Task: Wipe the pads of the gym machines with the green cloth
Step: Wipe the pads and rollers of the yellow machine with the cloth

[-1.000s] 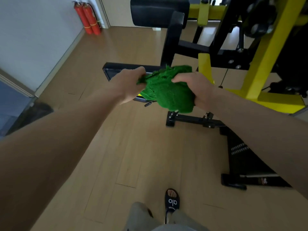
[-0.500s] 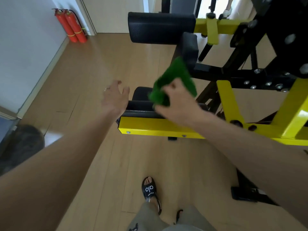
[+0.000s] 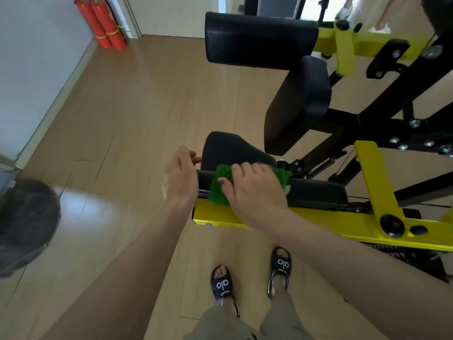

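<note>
The green cloth (image 3: 216, 190) lies on the low black pad (image 3: 316, 192) of a yellow and black gym machine, at the pad's left end. My right hand (image 3: 253, 192) lies flat on top of the cloth and presses it onto the pad, thumb spread across the cloth's near edge. My left hand (image 3: 181, 177) hovers just left of the pad, holds nothing, and its loosely bent fingertips reach a curved black seat pad (image 3: 232, 148) behind. Two more black pads sit higher: a tilted one (image 3: 299, 104) and a wide roller pad (image 3: 257, 40).
The yellow frame bar (image 3: 318, 224) runs right below the pad, close to my sandalled feet (image 3: 247, 278). Black struts with bolts (image 3: 392, 123) fill the right side. Two red fire extinguishers (image 3: 103, 25) stand in the far left corner by the white wall. Wooden floor spreads left.
My right hand carried the cloth down from in front of the tilted pad onto the low pad and now presses it there. My left hand moved in next to the pad's left end.
</note>
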